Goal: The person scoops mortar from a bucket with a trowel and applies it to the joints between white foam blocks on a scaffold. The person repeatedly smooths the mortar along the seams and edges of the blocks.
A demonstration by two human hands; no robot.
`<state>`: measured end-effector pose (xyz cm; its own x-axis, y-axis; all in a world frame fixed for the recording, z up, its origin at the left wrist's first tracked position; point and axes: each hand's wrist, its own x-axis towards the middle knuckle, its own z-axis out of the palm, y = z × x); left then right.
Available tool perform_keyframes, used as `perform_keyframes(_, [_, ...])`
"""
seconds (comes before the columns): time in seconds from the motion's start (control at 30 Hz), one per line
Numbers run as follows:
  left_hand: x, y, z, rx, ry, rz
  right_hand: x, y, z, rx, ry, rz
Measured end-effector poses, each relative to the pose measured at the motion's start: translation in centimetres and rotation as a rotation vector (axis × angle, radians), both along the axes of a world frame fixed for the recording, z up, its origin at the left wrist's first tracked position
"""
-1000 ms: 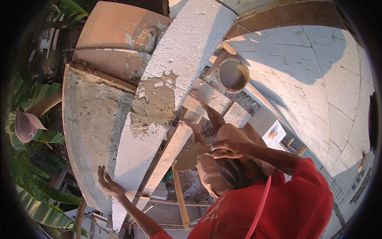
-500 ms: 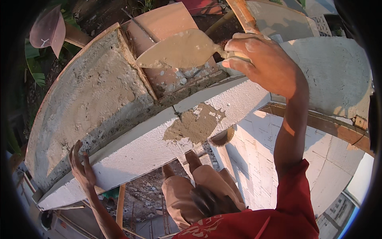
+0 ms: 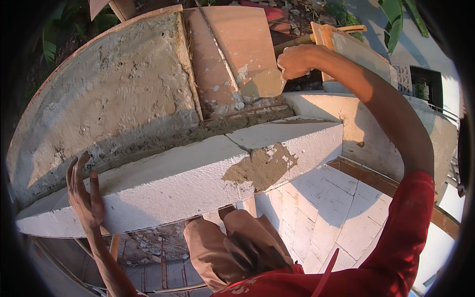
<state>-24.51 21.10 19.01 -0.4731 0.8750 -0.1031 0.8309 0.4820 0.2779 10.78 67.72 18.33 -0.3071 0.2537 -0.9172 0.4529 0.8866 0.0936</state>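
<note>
My right hand (image 3: 299, 62) grips a trowel at the upper right, its mortar-coated blade (image 3: 261, 83) over or on the pinkish board (image 3: 222, 42); most of the handle is hidden by my fingers. My left hand (image 3: 85, 193) rests open against a white block beam (image 3: 173, 188) at the left, fingertips near its far edge. A rough patch of grey mortar (image 3: 260, 166) lies on the beam's front face across a crack. A band of mortar (image 3: 237, 123) runs behind the beam, beside a curved, rough cement slab (image 3: 109, 94).
My legs (image 3: 232, 247) are below the beam, near rubble and poles underneath. A pale curved ledge (image 3: 371, 133) extends right. A wooden-framed piece (image 3: 351, 54) and banana leaves (image 3: 396, 20) are at the upper right; a white block wall (image 3: 321, 208) drops away below.
My right hand with the trowel has risen from my lap and reached forward over the pinkish board. The view has turned to face the beam squarely; my left hand stays against it.
</note>
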Motion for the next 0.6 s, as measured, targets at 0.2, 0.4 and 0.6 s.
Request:
perform_keyframes(0.2, [-0.4, -0.5, -0.5, -0.008, 0.024, -0.015, 1.6, -1.0, 3.0, -0.069, -0.063, -0.034])
perform_keyframes(0.4, [-0.6, -0.5, -1.0, 0.031, 0.057, -0.04, 2.3, -1.2, 6.8, 0.084, 0.094, 0.091])
perform_keyframes(0.6, [-0.5, -0.3, -0.9, -0.017, 0.04, -0.016, 0.9, -2.3, 8.6, 0.186, -0.195, 0.177])
